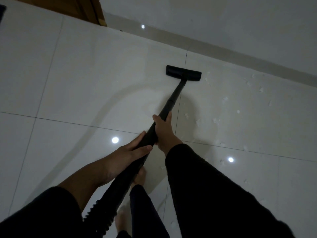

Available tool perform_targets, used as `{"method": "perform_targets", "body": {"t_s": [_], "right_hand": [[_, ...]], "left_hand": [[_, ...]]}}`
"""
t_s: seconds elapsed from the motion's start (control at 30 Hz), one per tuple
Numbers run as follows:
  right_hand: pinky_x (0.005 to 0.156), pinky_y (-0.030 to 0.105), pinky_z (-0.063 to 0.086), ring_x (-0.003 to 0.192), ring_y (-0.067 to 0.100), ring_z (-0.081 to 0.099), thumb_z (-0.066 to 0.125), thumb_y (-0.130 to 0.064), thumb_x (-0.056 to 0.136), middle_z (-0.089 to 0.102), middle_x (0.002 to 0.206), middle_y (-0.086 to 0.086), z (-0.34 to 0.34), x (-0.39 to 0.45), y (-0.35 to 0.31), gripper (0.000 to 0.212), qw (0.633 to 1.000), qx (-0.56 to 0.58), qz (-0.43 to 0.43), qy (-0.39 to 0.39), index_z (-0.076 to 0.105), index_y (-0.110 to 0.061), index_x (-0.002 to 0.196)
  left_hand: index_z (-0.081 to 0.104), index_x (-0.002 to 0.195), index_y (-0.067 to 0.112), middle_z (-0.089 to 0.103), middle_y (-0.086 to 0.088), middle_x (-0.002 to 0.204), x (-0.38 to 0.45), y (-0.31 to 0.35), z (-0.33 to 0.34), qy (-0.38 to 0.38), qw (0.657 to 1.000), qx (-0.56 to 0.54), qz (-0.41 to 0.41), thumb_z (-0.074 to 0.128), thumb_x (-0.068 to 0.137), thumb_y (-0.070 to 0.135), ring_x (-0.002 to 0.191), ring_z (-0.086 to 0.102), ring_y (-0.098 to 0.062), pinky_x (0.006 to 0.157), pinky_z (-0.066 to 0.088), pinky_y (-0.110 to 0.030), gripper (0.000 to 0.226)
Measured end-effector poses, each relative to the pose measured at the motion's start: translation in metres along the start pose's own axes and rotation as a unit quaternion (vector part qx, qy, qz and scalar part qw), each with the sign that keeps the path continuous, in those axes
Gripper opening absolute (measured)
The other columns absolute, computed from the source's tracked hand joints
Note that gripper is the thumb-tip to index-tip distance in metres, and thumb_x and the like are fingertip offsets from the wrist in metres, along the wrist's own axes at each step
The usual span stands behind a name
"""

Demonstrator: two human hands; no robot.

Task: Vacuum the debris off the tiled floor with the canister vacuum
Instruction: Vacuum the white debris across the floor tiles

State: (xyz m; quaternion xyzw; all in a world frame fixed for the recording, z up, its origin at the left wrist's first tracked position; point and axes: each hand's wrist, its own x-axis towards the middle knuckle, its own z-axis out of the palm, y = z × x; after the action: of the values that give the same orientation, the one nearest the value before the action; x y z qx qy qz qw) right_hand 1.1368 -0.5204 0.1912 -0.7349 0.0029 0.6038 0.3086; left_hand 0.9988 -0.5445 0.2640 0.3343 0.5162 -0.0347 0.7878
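A black vacuum wand (pixel 173 98) runs from my hands up to a flat black floor head (pixel 183 73) resting on the glossy white tiled floor (pixel 85 79). My right hand (pixel 163 130) grips the wand higher up; my left hand (pixel 133 149) grips it just below, where the ribbed black hose (pixel 106 208) begins. Several small white scraps of debris (pixel 225 99) lie scattered on the tiles to the right of the head and wand. The canister itself is out of view.
A pale wall with a grey skirting strip (pixel 223 50) runs diagonally behind the floor head. A wooden door frame (pixel 96 11) stands at the top left. My bare feet (pixel 139 176) are below the hands.
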Motion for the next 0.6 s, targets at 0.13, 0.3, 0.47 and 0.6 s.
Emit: {"method": "perform_targets", "body": {"t_s": [0.13, 0.3, 0.47, 0.6], "right_hand": [[0.061, 0.031, 0.047, 0.080, 0.019, 0.053, 0.049, -0.027, 0.097, 0.046, 0.117, 0.002, -0.001, -0.017, 0.029, 0.074, 1.000, 0.000, -0.001, -0.004, 0.002, -0.046, 0.150], [0.062, 0.033, 0.047, 0.081, 0.018, 0.053, 0.049, -0.027, 0.097, 0.046, 0.117, 0.002, 0.001, -0.036, 0.066, 0.073, 1.000, -0.001, -0.007, -0.011, 0.003, -0.048, 0.150], [0.066, 0.038, 0.048, 0.084, 0.020, 0.052, 0.049, -0.026, 0.096, 0.044, 0.121, 0.003, -0.004, -0.050, 0.109, 0.073, 1.000, -0.005, -0.005, -0.012, 0.004, -0.048, 0.149], [0.073, 0.041, 0.050, 0.083, 0.020, 0.054, 0.048, -0.026, 0.096, 0.047, 0.117, 0.002, -0.014, -0.063, 0.143, 0.072, 1.000, -0.022, -0.014, -0.006, 0.005, -0.048, 0.149]], "left_hand": [[0.020, 0.144, 0.049, 0.063, 0.010, 0.054, -0.017, -0.029, 0.006, -0.005, 1.000, 0.007, 0.014, 0.053, 0.090, 0.040, 0.052, 0.059, -0.010, 0.053, 0.049, -0.025, 0.064], [0.016, 0.145, 0.048, 0.063, 0.010, 0.058, -0.038, -0.065, 0.011, -0.002, 0.999, 0.028, 0.019, 0.051, 0.092, 0.041, 0.049, 0.059, -0.007, 0.054, 0.049, -0.025, 0.064], [0.015, 0.146, 0.047, 0.058, 0.009, 0.070, -0.051, -0.109, 0.023, 0.006, 1.000, 0.022, 0.022, 0.051, 0.091, 0.041, 0.051, 0.059, -0.004, 0.057, 0.047, -0.022, 0.066], [0.015, 0.145, 0.049, 0.063, 0.007, 0.057, -0.063, -0.143, 0.035, -0.009, 1.000, 0.007, 0.025, 0.052, 0.091, 0.040, 0.052, 0.060, -0.010, 0.055, 0.050, -0.025, 0.066]]}}
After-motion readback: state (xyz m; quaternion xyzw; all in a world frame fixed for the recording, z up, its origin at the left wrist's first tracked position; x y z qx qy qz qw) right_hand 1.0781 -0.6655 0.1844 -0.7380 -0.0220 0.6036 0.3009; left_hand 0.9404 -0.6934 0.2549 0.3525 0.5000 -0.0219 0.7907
